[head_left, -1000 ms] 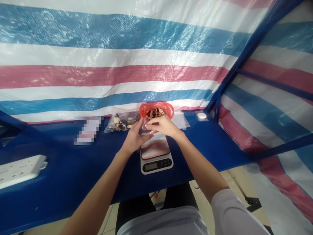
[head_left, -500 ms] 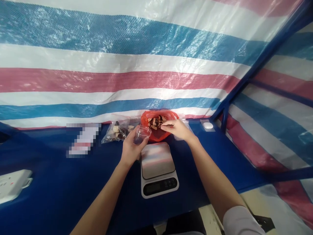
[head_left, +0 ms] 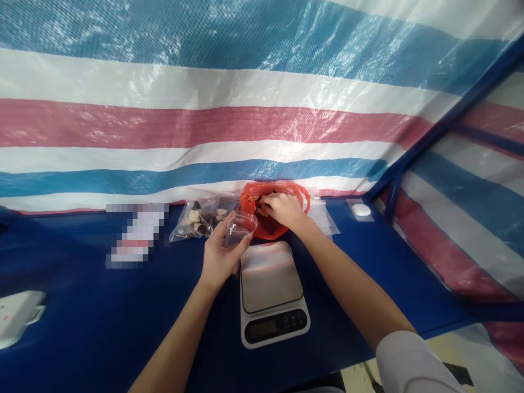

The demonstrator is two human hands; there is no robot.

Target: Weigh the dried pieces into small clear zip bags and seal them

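My left hand is wrapped round a clear plastic cup, tilted beside the red bag's near left edge. The cup looks empty. An open red plastic bag stands behind the scale and holds brown and tan dried slices. Inside its mouth is my right hand, its fingers bent together on some of the slices and partly hidden. Just in front of the bag lies a kitchen scale with a bare metal plate; its display looks dark.
A clear bag of dried pieces lies left of the cup. Flat clear bags lie right of the red bag, and a white round item farther right. A white device sits at far left. Striped sheeting closes off the back.
My right hand has gone from above the bag's right side down into the slices, moving left. The left hand still holds the cup. The view has shifted slightly.
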